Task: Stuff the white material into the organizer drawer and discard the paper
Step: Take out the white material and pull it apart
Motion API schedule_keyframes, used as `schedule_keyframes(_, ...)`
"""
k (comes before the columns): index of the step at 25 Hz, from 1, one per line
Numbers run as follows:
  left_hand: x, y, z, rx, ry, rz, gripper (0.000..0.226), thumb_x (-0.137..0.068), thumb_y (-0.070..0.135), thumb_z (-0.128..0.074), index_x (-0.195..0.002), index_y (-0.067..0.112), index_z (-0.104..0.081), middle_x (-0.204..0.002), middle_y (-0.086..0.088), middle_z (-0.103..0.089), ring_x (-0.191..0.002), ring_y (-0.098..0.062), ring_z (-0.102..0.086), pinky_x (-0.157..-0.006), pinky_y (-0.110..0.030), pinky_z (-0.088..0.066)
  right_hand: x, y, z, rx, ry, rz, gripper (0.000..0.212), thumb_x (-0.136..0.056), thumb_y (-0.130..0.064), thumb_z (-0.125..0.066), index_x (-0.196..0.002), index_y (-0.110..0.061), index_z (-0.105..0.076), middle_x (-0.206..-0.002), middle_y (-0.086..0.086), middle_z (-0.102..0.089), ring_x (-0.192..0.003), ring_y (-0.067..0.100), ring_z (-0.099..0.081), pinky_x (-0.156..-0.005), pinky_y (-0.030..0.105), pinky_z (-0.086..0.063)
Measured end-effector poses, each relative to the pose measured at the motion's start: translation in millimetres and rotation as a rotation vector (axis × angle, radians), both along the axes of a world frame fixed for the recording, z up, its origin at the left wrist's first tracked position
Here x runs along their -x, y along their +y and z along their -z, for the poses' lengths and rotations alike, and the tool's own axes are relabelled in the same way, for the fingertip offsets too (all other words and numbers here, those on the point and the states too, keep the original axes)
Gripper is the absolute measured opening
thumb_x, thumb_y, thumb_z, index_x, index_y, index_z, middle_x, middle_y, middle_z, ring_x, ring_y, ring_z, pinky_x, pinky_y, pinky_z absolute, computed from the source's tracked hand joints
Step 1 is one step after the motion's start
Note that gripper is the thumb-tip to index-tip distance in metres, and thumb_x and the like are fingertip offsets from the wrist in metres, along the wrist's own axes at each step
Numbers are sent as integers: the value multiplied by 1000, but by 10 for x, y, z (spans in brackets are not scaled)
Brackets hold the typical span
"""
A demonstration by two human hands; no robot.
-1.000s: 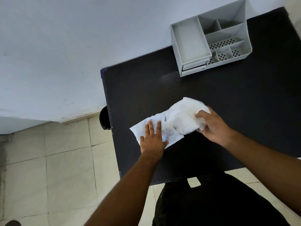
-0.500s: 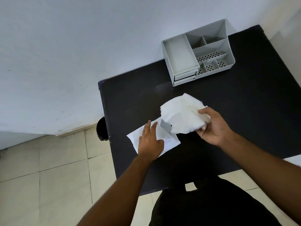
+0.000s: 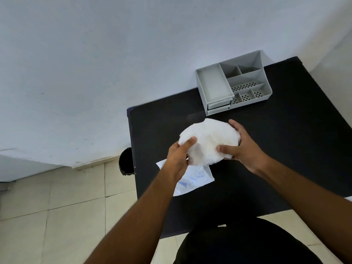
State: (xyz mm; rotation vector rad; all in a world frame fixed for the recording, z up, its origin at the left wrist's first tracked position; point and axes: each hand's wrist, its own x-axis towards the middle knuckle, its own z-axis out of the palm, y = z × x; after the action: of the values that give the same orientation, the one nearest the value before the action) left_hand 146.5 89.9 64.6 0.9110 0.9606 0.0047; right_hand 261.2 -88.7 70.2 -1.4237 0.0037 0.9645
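Note:
A soft bundle of white material (image 3: 208, 141) is held above the black table (image 3: 276, 159) between both hands. My left hand (image 3: 178, 156) grips its near left edge, and my right hand (image 3: 242, 147) wraps its right side. Below my left wrist the flat white paper (image 3: 192, 180) with blue print lies on the table, partly hidden by my arm. The grey organizer (image 3: 233, 83) stands at the table's far edge against the wall, its two small drawers (image 3: 219, 106) facing me and pushed in.
A black bin (image 3: 126, 161) stands on the tiled floor just left of the table. The white wall runs behind the table. My dark clothing fills the bottom right.
My left hand left the paper and took hold of the white material. Both hands now hold the bundle higher and closer to the organizer. The paper stays on the table.

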Motion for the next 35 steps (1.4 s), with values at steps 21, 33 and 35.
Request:
schedule_keyframes(21,95,314,-189,-172,-5,19,32,-86,6,-78,-115,18,-68,-114,-5,-76,-104,-26,-73,-88,-46,-60,-49,92,-198,48,-74,-107,70,-81,-9,-79,-137,-39,-50,-127,9,-64,-115,26,-63,-102,55,-49)
schedule_keyframes(33,-173,460,-384,-483,180,160,65,-78,27,-89,-134,19,-57,-132,-2,-64,-109,-22,-68,-92,-45,-59,-110,227,-197,-55,272,-68,51,-80,-8,-78,-127,-10,-61,-123,13,-71,-108,31,-71,-80,43,-62)
schedule_keyframes(35,-188,376,-367,-485,253,-8,74,-83,43,-82,-145,23,-47,-137,0,-58,-108,-19,-66,-95,-44,-52,-47,271,-222,-127,321,42,47,-83,-4,-75,-128,-12,-60,-123,13,-71,-107,33,-70,-71,40,-63)
